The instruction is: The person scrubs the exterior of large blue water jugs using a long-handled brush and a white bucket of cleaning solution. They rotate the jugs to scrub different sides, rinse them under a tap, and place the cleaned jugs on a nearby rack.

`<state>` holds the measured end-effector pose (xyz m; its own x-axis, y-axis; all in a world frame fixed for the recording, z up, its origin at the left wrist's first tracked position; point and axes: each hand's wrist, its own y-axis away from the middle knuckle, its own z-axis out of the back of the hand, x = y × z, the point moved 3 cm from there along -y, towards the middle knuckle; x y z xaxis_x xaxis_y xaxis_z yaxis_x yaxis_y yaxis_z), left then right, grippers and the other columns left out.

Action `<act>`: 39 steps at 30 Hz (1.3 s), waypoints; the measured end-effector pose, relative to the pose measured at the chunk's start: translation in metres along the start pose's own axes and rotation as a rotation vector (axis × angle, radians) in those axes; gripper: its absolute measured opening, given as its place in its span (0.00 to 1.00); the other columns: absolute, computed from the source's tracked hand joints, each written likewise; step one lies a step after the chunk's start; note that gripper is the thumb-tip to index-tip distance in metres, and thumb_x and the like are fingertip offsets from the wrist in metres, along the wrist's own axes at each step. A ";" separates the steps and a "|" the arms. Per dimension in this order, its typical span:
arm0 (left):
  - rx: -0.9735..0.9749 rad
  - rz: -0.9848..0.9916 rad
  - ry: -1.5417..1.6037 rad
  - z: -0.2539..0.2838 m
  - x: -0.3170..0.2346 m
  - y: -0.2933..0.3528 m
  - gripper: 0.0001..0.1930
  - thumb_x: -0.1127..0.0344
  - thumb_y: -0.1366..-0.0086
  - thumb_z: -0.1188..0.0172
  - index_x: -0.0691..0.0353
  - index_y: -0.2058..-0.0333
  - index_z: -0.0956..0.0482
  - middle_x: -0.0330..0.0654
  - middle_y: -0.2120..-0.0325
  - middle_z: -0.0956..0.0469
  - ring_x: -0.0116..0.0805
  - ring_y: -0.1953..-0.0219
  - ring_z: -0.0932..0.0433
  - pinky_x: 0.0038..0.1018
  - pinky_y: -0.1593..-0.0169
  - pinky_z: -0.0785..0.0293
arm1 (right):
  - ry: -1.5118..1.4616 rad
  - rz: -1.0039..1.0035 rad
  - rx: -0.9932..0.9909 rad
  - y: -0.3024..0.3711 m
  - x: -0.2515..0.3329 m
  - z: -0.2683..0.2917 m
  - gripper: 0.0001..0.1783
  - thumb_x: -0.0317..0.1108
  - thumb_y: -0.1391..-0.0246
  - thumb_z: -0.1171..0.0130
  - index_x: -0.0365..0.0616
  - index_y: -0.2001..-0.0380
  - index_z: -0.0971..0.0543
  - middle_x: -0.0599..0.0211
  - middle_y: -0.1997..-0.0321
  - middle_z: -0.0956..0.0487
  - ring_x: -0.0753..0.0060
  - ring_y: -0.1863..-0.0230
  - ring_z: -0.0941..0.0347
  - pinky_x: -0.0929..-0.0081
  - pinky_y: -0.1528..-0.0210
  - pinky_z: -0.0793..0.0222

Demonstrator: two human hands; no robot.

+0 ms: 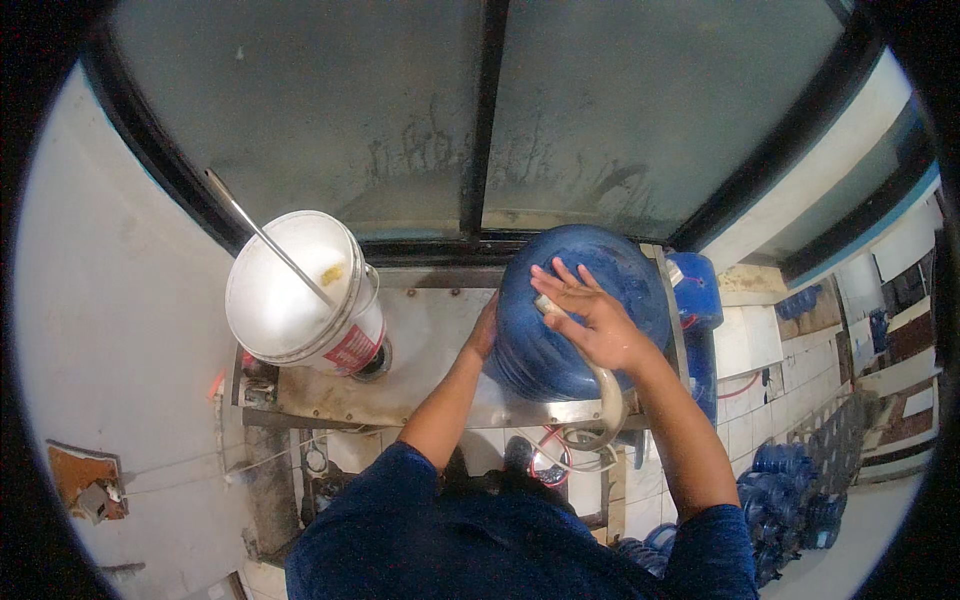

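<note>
A large blue water jug [520,345] stands on a metal worktop [440,345], its rounded, wet-looking end turned up. My left hand [485,330] holds the jug's left side, its fingertips partly hidden against the wall. Over the top of the jug is my right hand [590,325], with a pale hose [612,395] held between thumb and palm. Its other fingers spread across the blue surface. From that hand the hose curves down past the worktop's front edge.
A white bucket [285,290] with a long metal rod [265,235] leaning in it stands at the worktop's left. Behind are dark-framed windows [640,120]. A blue container [695,290] sits beyond the right edge. Several blue jugs [790,500] are grouped on the floor, lower right.
</note>
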<state>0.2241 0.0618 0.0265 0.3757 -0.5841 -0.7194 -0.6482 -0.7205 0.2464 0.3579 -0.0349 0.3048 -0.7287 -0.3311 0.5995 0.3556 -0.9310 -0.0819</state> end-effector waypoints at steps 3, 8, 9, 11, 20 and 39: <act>-0.108 -0.005 0.150 0.026 0.066 -0.003 0.40 0.34 0.28 0.54 0.66 0.35 0.33 0.48 0.40 0.26 0.42 0.40 0.27 0.37 0.34 0.34 | -0.042 -0.017 -0.017 -0.002 0.003 0.000 0.28 0.41 0.34 0.45 0.47 0.33 0.29 0.63 0.24 0.37 0.54 0.20 0.56 0.48 0.21 0.69; -0.368 -0.112 0.263 0.035 0.141 0.009 0.39 0.35 0.28 0.53 0.65 0.36 0.31 0.47 0.41 0.25 0.42 0.41 0.26 0.37 0.34 0.33 | 0.043 0.010 0.008 0.000 0.000 0.001 0.30 0.42 0.36 0.44 0.50 0.32 0.31 0.66 0.24 0.39 0.53 0.20 0.55 0.46 0.21 0.68; -0.323 -0.087 0.251 0.036 0.134 0.005 0.38 0.35 0.28 0.53 0.65 0.36 0.31 0.47 0.41 0.25 0.42 0.41 0.26 0.37 0.34 0.33 | 0.041 0.009 0.004 0.003 0.001 0.000 0.30 0.42 0.36 0.44 0.50 0.32 0.31 0.67 0.24 0.39 0.53 0.20 0.55 0.46 0.21 0.68; -0.213 -0.044 0.237 0.038 0.116 -0.010 0.38 0.35 0.28 0.52 0.65 0.37 0.31 0.47 0.42 0.25 0.41 0.42 0.25 0.37 0.35 0.33 | 0.044 0.017 0.016 0.003 0.004 0.001 0.30 0.43 0.36 0.44 0.50 0.32 0.31 0.67 0.24 0.39 0.52 0.20 0.55 0.45 0.21 0.68; -0.264 -0.037 0.362 0.057 0.131 0.002 0.34 0.40 0.27 0.50 0.64 0.38 0.28 0.46 0.44 0.23 0.41 0.43 0.24 0.38 0.36 0.31 | 0.060 0.008 -0.010 -0.003 -0.001 0.001 0.30 0.44 0.35 0.45 0.51 0.32 0.30 0.67 0.24 0.38 0.54 0.19 0.57 0.43 0.22 0.71; -0.314 -0.192 0.439 -0.039 0.039 0.051 0.29 0.46 0.26 0.52 0.61 0.37 0.30 0.43 0.41 0.25 0.38 0.40 0.27 0.36 0.36 0.32 | 0.095 0.037 0.031 0.006 -0.003 -0.004 0.29 0.44 0.35 0.45 0.54 0.32 0.30 0.72 0.24 0.38 0.55 0.20 0.56 0.44 0.21 0.69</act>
<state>0.2317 -0.0125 0.0361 0.7507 -0.4838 -0.4500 -0.3386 -0.8665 0.3668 0.3600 -0.0404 0.2997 -0.7666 -0.3796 0.5179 0.4003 -0.9132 -0.0768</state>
